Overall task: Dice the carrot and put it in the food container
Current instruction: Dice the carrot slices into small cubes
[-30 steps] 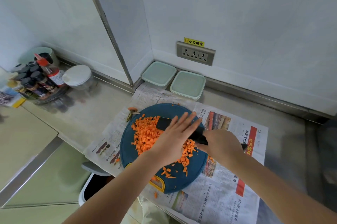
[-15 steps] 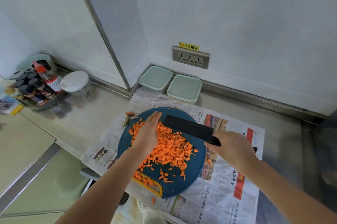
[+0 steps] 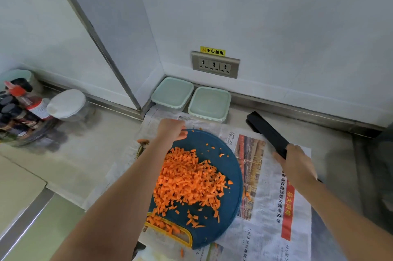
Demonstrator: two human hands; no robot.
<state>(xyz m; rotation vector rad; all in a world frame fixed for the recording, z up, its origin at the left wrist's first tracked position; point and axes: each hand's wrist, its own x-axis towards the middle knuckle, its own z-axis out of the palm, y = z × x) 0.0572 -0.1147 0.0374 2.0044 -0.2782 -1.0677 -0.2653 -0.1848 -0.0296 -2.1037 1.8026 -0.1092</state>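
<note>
Diced carrot [image 3: 187, 177] heaped on blue cutting board [image 3: 227, 154]. Left hand [image 3: 172, 131] curled at board's far rim; grasp unclear. Right hand [image 3: 296, 161] grips black knife [image 3: 265, 131], right of board, over newspaper [image 3: 268, 207].

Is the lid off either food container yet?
No, the left container and the right container both sit lidded and closed.
</note>
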